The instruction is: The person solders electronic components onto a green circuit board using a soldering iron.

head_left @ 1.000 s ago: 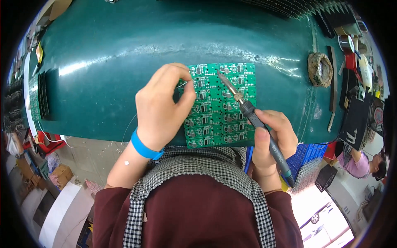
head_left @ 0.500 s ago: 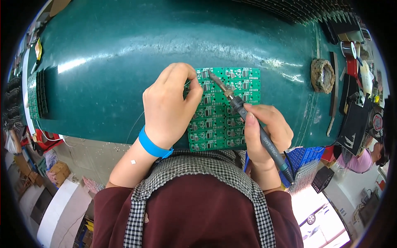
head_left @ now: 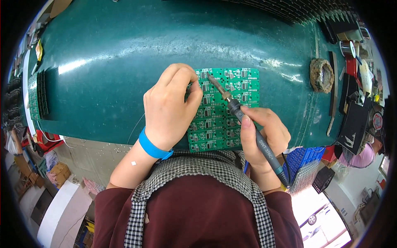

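Observation:
A panel of green circuit boards (head_left: 253, 86) in two columns lies flat at the near edge of the green work table. My right hand (head_left: 266, 134) grips a soldering iron (head_left: 261, 143) like a pen, its tip slanting to the upper left over the top row of the left column. Whether the tip touches the board cannot be told. At the panel's upper left side is my left hand (head_left: 168, 105), thumb and fingers pinched together. A thin solder wire (head_left: 135, 126) trails from behind this hand; the pinched end is mostly hidden by the fingers.
Stacked dark board panels stand at the far right (head_left: 289, 10) and at the left end (head_left: 39, 94) of the green table (head_left: 103, 95). On the right are a round, crusted holder (head_left: 321, 75), a dark bar (head_left: 333, 84) and a solder spool (head_left: 348, 48). Another person (head_left: 362, 155) sits beyond.
The iron's tip has shifted slightly down and left on the top row, and my right hand has moved a little left with it. My left hand stays nearly in place.

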### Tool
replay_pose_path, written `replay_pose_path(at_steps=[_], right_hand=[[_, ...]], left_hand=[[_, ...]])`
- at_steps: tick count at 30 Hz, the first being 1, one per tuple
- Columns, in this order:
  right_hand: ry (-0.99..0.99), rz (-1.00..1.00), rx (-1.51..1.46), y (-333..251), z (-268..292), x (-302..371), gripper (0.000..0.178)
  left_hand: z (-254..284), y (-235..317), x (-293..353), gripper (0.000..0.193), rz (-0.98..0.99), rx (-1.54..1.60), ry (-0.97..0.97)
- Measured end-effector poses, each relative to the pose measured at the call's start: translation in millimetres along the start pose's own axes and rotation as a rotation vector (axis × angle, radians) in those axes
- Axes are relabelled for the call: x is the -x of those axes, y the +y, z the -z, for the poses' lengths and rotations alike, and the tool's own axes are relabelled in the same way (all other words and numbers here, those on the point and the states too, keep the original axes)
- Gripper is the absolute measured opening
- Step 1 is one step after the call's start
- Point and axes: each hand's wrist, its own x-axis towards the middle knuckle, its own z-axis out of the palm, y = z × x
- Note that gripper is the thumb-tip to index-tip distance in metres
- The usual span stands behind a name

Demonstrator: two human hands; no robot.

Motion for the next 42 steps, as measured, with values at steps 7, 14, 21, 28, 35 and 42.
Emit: replay_pose_path(at_steps=[7,14,21,28,35,42], right_hand=[[-0.009,0.044,0.046,-4,2,3,0.011],[-0.006,0.003,0.036,-4,5,5,0.012],[0.003,0.01,-0.005,-1,0,4,0.013],[0.037,0.02,0.041,-5,14,13,0.011],[-0.015,0.086,-0.016,-1,14,14,0.013],[-0.049,0.081,0.003,-1,11,11,0.014]], left_hand=[[3,1,0,0.008,-0.074,-0.087,-0.047],[3,-1,0,0.009,-0.098,-0.049,-0.033],[-2,-2,-1,0.007,-0.107,-0.051,-0.016],[12,10,11,0.012,-0.036,-0.029,-0.088],[8,7,20,0.019,-0.048,0.079,-0.113],[3,7,16,0.017,-0.032,0.026,-0.101]])
